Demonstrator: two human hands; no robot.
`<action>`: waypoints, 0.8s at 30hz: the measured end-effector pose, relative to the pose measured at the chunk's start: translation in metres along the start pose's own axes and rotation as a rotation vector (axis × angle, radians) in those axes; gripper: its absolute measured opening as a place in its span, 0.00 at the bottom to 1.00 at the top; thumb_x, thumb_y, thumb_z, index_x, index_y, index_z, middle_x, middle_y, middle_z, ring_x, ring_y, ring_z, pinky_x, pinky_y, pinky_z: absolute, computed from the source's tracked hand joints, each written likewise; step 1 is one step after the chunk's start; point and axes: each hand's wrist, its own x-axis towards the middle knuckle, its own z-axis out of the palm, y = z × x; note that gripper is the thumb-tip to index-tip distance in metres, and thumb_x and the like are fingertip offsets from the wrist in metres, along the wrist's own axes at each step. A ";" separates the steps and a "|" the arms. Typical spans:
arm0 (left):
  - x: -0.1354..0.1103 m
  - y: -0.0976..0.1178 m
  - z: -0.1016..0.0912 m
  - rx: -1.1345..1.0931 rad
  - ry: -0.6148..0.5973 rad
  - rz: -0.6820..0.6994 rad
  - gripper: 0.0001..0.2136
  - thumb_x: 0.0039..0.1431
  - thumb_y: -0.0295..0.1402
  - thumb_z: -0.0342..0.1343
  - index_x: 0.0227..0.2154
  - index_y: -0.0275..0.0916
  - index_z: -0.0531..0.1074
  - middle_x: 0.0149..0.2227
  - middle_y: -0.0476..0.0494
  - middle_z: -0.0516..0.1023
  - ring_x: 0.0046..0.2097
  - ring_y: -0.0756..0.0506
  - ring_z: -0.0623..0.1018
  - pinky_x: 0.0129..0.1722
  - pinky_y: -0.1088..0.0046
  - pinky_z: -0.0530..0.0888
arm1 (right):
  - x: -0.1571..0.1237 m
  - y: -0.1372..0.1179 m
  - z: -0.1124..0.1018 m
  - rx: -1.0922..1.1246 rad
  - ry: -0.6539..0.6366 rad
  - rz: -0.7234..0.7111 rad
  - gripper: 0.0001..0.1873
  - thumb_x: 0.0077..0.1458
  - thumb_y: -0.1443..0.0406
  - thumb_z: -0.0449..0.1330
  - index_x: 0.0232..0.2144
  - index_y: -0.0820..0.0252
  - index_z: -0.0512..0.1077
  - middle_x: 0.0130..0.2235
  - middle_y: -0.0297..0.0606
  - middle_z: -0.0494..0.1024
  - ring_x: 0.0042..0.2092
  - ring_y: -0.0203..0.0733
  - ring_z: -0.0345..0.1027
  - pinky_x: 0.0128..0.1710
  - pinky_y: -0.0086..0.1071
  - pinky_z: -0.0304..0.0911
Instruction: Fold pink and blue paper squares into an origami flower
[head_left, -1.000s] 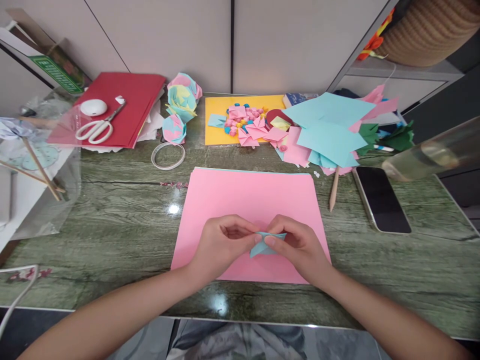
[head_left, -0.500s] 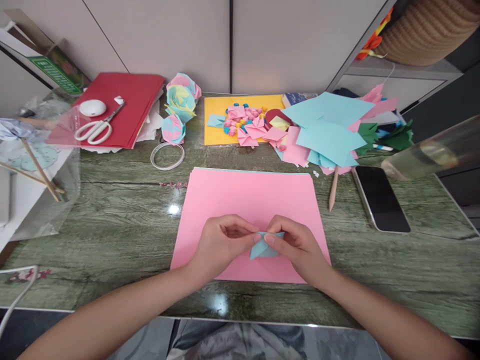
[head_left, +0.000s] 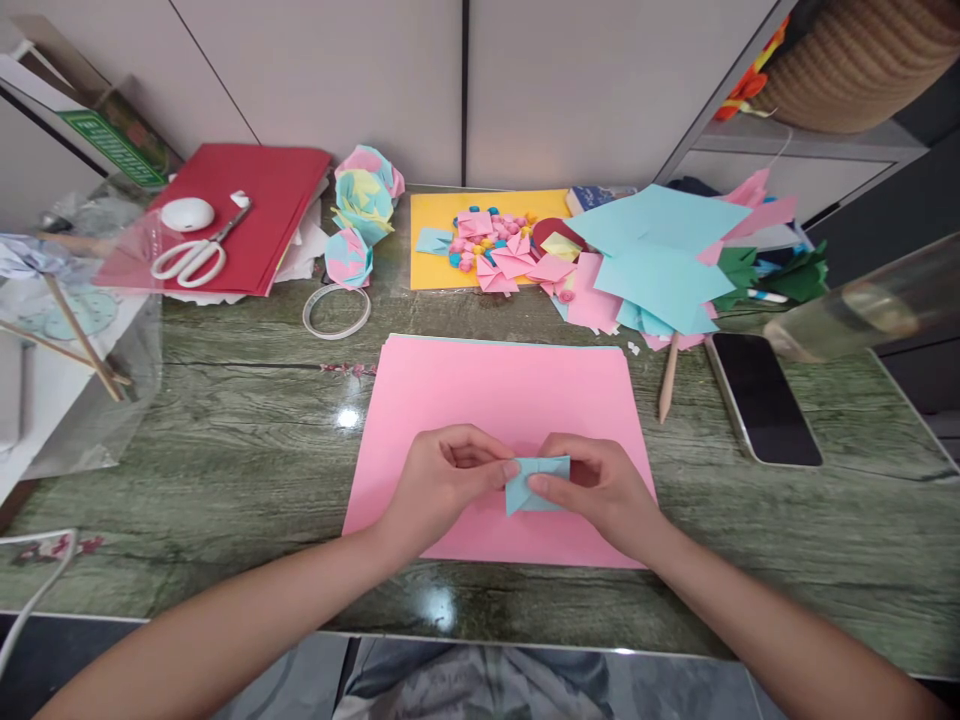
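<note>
A small folded light-blue paper piece [head_left: 534,483] is pinched between both hands just above a large pink sheet [head_left: 502,400] on the green wood-grain table [head_left: 247,440]. My left hand [head_left: 442,485] grips its left edge with thumb and fingertips closed. My right hand [head_left: 600,490] holds its right side, thumb pressed on the face of the paper. The piece now shows a flat, roughly square face toward me.
Behind the pink sheet lie a tape ring [head_left: 337,310], a yellow sheet [head_left: 450,240] with small folded pieces, loose blue and pink papers [head_left: 660,265], a wooden pencil [head_left: 667,378] and a phone [head_left: 761,398]. Scissors [head_left: 193,255] rest on red paper at back left.
The blue paper piece has been turned or flattened from a pointed, tilted shape into a squarer face. Both hands have stayed in place over the pink sheet.
</note>
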 end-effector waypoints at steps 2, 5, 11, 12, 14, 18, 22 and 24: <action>0.000 0.000 0.000 -0.004 -0.002 0.000 0.06 0.40 0.29 0.62 0.23 0.34 0.72 0.21 0.50 0.74 0.23 0.54 0.72 0.24 0.81 0.71 | -0.001 0.000 -0.001 -0.018 0.010 -0.007 0.12 0.47 0.62 0.59 0.19 0.62 0.62 0.21 0.29 0.59 0.26 0.31 0.52 0.24 0.26 0.49; 0.001 -0.002 0.001 0.004 -0.002 0.002 0.05 0.40 0.29 0.62 0.22 0.34 0.72 0.21 0.50 0.74 0.24 0.54 0.72 0.25 0.80 0.70 | -0.001 -0.001 -0.001 -0.012 -0.012 0.006 0.12 0.47 0.61 0.58 0.19 0.62 0.62 0.21 0.29 0.59 0.25 0.31 0.51 0.24 0.26 0.49; 0.003 -0.006 0.002 0.021 -0.070 -0.034 0.06 0.40 0.30 0.62 0.23 0.34 0.72 0.22 0.50 0.74 0.24 0.54 0.72 0.26 0.79 0.70 | 0.001 -0.001 -0.001 -0.010 -0.058 0.005 0.13 0.51 0.61 0.53 0.19 0.62 0.64 0.21 0.30 0.61 0.25 0.32 0.52 0.24 0.26 0.49; 0.004 -0.006 0.002 0.029 -0.072 -0.036 0.06 0.40 0.30 0.61 0.23 0.34 0.72 0.22 0.50 0.74 0.25 0.54 0.71 0.26 0.79 0.70 | 0.002 0.000 0.000 -0.038 -0.041 0.006 0.13 0.51 0.62 0.53 0.19 0.62 0.63 0.21 0.30 0.60 0.25 0.31 0.52 0.24 0.26 0.48; 0.004 -0.006 0.002 0.044 -0.072 -0.035 0.05 0.41 0.29 0.61 0.23 0.34 0.72 0.22 0.50 0.74 0.25 0.54 0.71 0.26 0.79 0.69 | 0.002 0.002 0.002 -0.098 -0.013 -0.002 0.13 0.52 0.61 0.53 0.18 0.62 0.62 0.20 0.29 0.59 0.24 0.31 0.52 0.23 0.26 0.48; 0.004 -0.004 0.002 0.050 -0.069 -0.022 0.04 0.41 0.28 0.61 0.23 0.35 0.72 0.23 0.50 0.74 0.25 0.54 0.71 0.26 0.80 0.69 | 0.002 0.003 0.003 -0.159 0.012 -0.018 0.14 0.52 0.61 0.52 0.19 0.61 0.62 0.20 0.29 0.59 0.24 0.31 0.51 0.23 0.25 0.48; 0.001 -0.003 0.002 0.018 -0.043 -0.006 0.04 0.41 0.28 0.61 0.22 0.35 0.72 0.21 0.51 0.74 0.24 0.54 0.71 0.25 0.81 0.69 | 0.002 0.002 0.000 -0.052 -0.038 0.013 0.13 0.49 0.60 0.55 0.20 0.62 0.64 0.21 0.29 0.60 0.25 0.31 0.52 0.23 0.25 0.50; 0.000 -0.002 0.002 0.007 -0.025 -0.002 0.04 0.41 0.28 0.61 0.22 0.35 0.72 0.21 0.51 0.73 0.24 0.54 0.71 0.25 0.80 0.69 | 0.002 0.001 -0.002 0.008 -0.084 0.030 0.12 0.48 0.60 0.57 0.20 0.62 0.63 0.21 0.29 0.60 0.24 0.31 0.52 0.22 0.25 0.49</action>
